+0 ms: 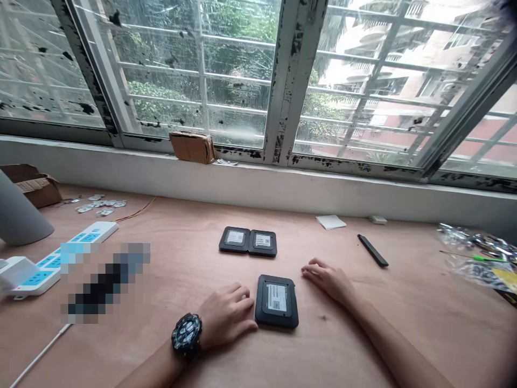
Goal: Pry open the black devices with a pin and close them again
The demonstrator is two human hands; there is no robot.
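A black, flat, square-cornered device with a printed white label lies face up on the wooden table. My left hand, with a watch on its wrist, rests just left of it. Its loosely bent fingers reach close to the device's edge; whether they touch it I cannot tell. To the upper right of the device, my right hand lies on the table, fingers relaxed, holding nothing. Farther back are two similar labelled black devices, a left one and a right one, side by side.
At the left stand a power strip and a grey cylinder; a pixelated patch hides something nearby. A black bar, white paper and plastic bags lie right. A brown box sits on the windowsill.
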